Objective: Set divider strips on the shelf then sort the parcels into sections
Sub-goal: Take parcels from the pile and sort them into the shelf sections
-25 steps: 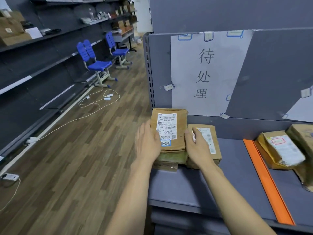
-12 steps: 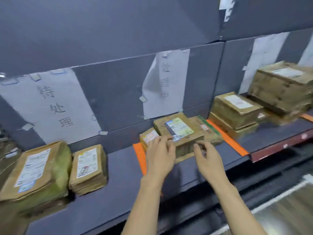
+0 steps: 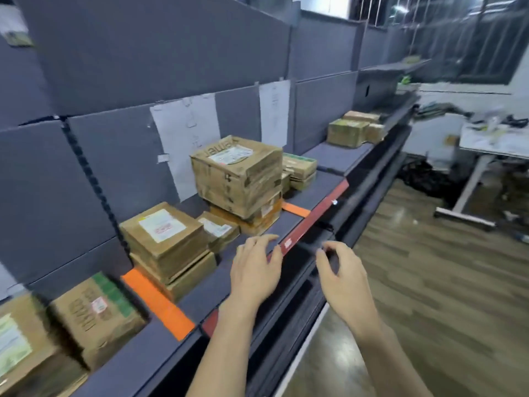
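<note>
Blurring: motion smear softens the whole head view, so the print on every label and on the white paper sheets (image 3: pixel 186 133) taped to the back panel cannot be read.
Cut off: the brown cardboard parcels (image 3: pixel 97 316) far to the left of the left hand run out of the frame at the bottom-left corner; both forearms leave it at the bottom edge.
Hidden: the short orange divider strip (image 3: pixel 296 209) ahead of the left hand shows only its front end, the rest lying under the tall stack of brown cardboard boxes (image 3: pixel 237 173).
Left hand (image 3: pixel 256 270): palm down, fingers spread and lightly bent, holding nothing; it hovers over the front of the grey shelf board (image 3: pixel 315 193), fingertips (image 3: pixel 272 239) above the dark red front edge rail (image 3: pixel 312 222). Whether they touch it cannot be told.
Right hand (image 3: pixel 340 272): out beyond the rail, over the wooden floor (image 3: pixel 429 282), fingers curled loosely downward with a gap to the thumb, empty.
Near strip: a long orange divider strip (image 3: pixel 156 302) lies flat across the shelf to the left of the left hand.
Sorted parcels: a low stack of flat brown labelled parcels (image 3: pixel 169 242) sits just left of the left hand, between the two strips.
Farther on: more small brown parcels (image 3: pixel 353 130) rest well beyond both hands along the shelf.
</note>
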